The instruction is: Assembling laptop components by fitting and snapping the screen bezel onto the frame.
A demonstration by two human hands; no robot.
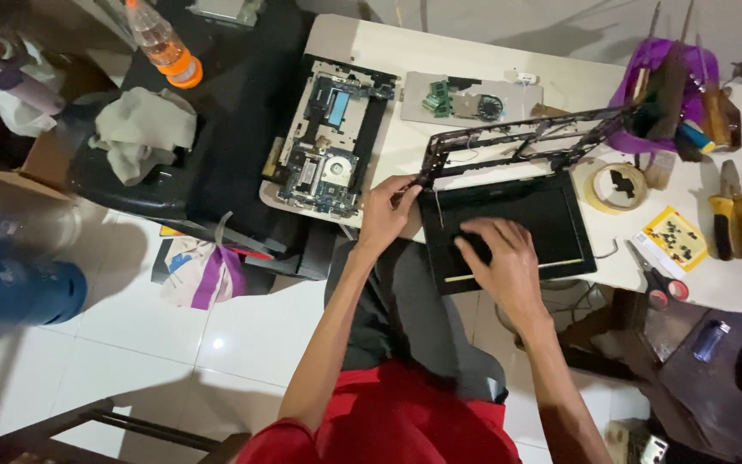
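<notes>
Laptop screen panel (551,219) lies under right hand (500,258), left hand (386,213) at its corner.

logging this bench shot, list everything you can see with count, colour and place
laptop screen panel: 1, black, table front edge
screen bezel frame: 1, black, tilted up behind the panel
laptop base with exposed board: 1, silver and blue, table left
plate with small parts: 1, grey, table rear
tape roll: 1, cream, right of panel
scissors: 1, red handles, table front right
pliers: 1, yellow handles, table right
tool holder: 1, purple, rear right
bottle: 1, orange, top left
left hand: grips the bezel frame's corner
right hand: flat on the panel
</notes>
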